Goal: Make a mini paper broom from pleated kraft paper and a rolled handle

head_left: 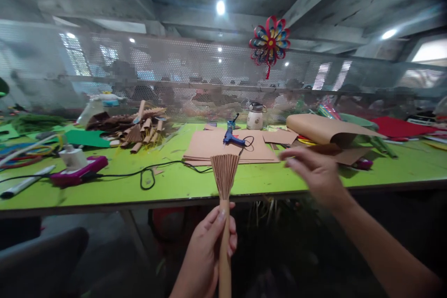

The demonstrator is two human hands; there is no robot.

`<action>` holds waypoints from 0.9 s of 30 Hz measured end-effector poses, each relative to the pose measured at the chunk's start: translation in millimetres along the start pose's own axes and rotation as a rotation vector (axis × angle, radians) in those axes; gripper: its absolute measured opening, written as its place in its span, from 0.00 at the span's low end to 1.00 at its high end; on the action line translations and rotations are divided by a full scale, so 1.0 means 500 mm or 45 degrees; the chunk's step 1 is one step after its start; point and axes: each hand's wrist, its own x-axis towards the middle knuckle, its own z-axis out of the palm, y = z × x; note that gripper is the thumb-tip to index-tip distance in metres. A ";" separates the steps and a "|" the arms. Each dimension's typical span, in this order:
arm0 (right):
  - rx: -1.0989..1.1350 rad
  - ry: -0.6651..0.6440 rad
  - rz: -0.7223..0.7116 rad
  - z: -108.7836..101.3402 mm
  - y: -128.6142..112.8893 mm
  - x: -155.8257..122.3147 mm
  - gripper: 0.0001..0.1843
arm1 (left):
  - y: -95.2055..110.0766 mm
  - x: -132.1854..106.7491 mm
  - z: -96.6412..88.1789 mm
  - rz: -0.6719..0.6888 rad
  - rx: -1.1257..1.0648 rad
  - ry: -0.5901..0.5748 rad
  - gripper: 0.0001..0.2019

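My left hand (209, 247) is closed around a rolled brown paper stick topped with a pleated paper fan (224, 174), held upright in front of the green table's near edge (174, 193). My right hand (314, 167) reaches out over the table's front edge, fingers spread and blurred by motion, holding nothing. It hovers just right of a stack of flat brown paper sheets (209, 149). A blue glue gun (232, 137) lies on that stack with its black cord.
A curled brown paper sheet (324, 130) lies right of the stack. A pile of finished pleated brown pieces (139, 130) sits at the left back. A pink power strip (78, 170) with cables lies at the left. A perforated mesh screen (181, 74) backs the table; a paper pinwheel (269, 43) hangs there.
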 end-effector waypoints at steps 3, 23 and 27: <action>0.121 -0.293 -0.006 0.076 -0.035 0.005 0.19 | -0.001 0.000 -0.006 -0.023 0.027 -0.014 0.17; 0.215 -0.442 0.145 0.200 -0.101 -0.220 0.18 | 0.008 -0.007 -0.012 0.454 -0.108 -0.022 0.08; 0.017 -0.380 0.002 0.219 -0.098 -0.247 0.18 | 0.010 -0.006 0.010 0.468 -0.148 -0.032 0.09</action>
